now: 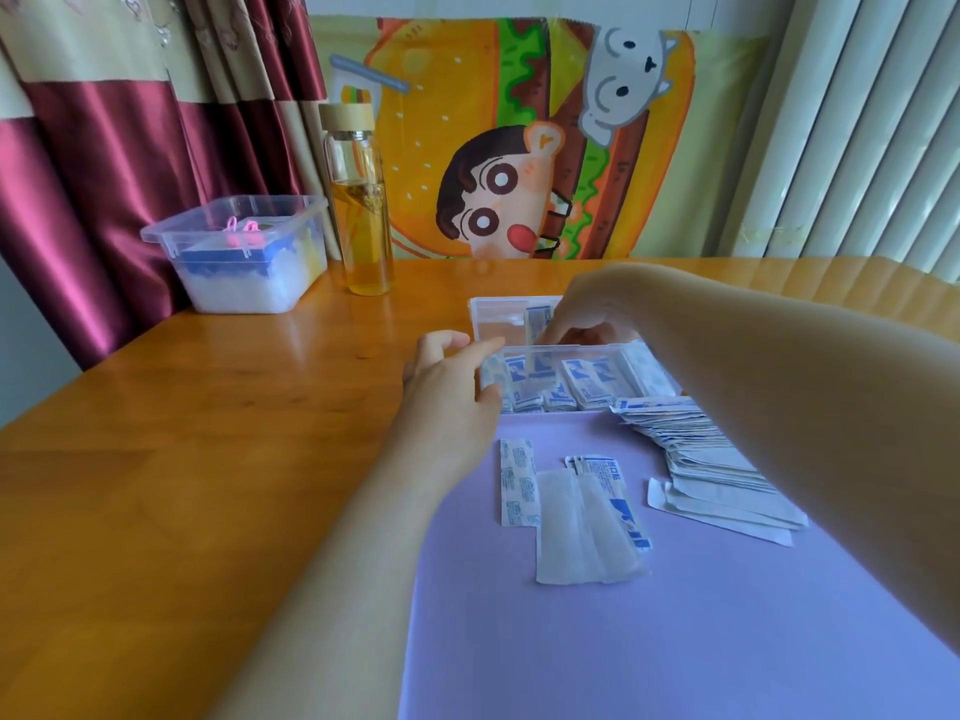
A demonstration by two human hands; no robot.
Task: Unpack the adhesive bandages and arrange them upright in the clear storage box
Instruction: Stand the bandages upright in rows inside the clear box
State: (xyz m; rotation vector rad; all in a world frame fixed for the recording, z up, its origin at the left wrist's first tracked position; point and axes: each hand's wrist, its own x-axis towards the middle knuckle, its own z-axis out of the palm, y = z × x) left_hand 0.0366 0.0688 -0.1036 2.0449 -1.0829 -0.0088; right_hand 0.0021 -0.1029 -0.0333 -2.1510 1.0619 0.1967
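The clear storage box (566, 349) stands at the far edge of a purple mat (597, 641), with several blue-and-white wrapped bandages standing inside it. My left hand (452, 376) holds the box's left end, thumb on the near wall. My right hand (592, 314) reaches into the box from above, its fingers pinching a bandage (537, 324) upright at the back left. A fanned stack of wrapped bandages (701, 465) lies on the mat to the right, under my right forearm. A few loose bandages (576, 511) lie flat in the middle of the mat.
A glass bottle with yellow liquid (361, 200) stands on the wooden table (208, 433) behind and left of the box. A lidded clear tub (244, 252) sits at the back left corner. A cartoon cloth hangs behind the table.
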